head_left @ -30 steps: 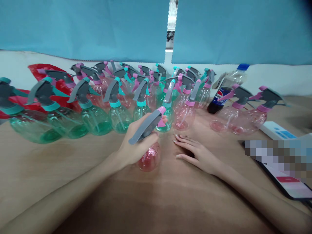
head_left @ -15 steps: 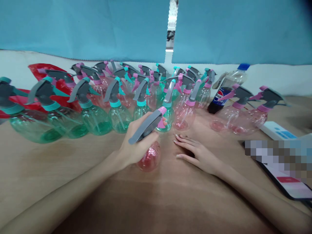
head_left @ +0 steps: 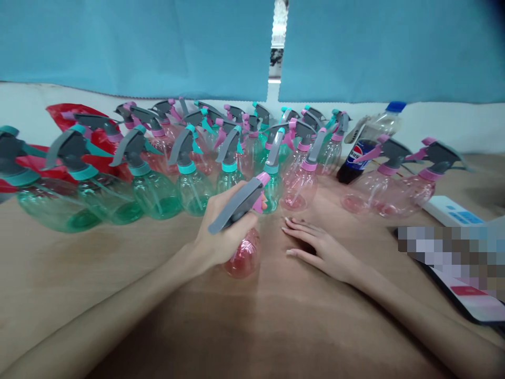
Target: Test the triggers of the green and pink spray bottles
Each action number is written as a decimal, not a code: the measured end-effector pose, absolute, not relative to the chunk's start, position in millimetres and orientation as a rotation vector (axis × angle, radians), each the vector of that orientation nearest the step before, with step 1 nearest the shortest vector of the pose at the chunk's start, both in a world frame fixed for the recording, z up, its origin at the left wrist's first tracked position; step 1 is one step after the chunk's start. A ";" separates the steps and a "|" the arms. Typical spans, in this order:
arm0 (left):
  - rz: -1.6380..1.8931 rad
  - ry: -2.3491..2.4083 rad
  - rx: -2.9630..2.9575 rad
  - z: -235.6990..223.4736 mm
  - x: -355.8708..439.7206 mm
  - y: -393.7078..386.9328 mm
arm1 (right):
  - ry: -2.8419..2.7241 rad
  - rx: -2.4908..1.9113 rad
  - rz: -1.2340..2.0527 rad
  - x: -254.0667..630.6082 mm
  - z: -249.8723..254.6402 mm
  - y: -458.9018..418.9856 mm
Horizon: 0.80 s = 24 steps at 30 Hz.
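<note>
My left hand (head_left: 224, 226) is wrapped round the neck of a pink spray bottle (head_left: 245, 255) with a grey and pink trigger head. The bottle stands in front of me, its collar hidden by my fingers. To its right, my right hand (head_left: 315, 245) rests on the tabletop with fingers stretched out and holds nothing. Just beyond the hands are a green spray bottle (head_left: 272, 195) and a pink spray bottle (head_left: 299, 187), both upright.
Several green spray bottles (head_left: 158, 197) line up at the left, with more bottles behind. A cola bottle (head_left: 355, 158), two pink spray bottles (head_left: 365, 192), a white box (head_left: 450, 210) and a phone-like device (head_left: 469, 302) lie to the right. Red plastic (head_left: 100, 145) is at the back left.
Hardly anything differs. The held spray bottle's base has shifted very slightly to the right, and my right hand stays in place.
</note>
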<state>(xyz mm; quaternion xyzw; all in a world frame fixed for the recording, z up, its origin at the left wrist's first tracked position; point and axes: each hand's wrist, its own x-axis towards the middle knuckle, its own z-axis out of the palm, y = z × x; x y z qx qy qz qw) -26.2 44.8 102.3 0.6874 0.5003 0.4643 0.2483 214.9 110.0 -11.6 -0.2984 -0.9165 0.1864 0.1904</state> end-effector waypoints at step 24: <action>1.325 1.407 1.863 90.4 -26.2 42.8 | -2.565 -0.853 0.334 206.6 -14.5 108.9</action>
